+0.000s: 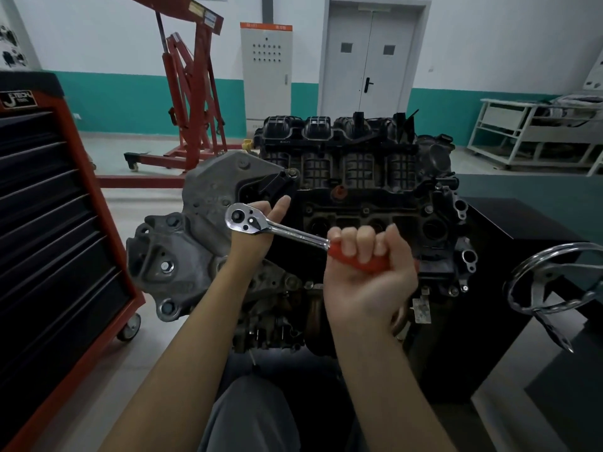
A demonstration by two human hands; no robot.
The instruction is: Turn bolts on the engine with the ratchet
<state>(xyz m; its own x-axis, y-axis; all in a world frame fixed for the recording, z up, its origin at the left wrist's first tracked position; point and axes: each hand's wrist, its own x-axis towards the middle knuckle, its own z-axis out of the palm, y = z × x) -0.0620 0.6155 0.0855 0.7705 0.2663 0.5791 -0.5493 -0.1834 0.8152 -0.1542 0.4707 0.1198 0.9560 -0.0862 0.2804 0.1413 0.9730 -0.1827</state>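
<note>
2 hands (365, 265) (257, 223) grip the ratchet (261, 223), fingers (355, 243) curled tight.

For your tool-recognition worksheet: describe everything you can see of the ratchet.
The ratchet has a shiny chrome head with a round drive centre and a small switch, a polished steel shank and a red grip. It lies slanted, head up-left, grip down-right, held in front of the engine. The right hand grips the red handle in a fist; the left hand is behind the head, thumb up. No socket shows.
</note>
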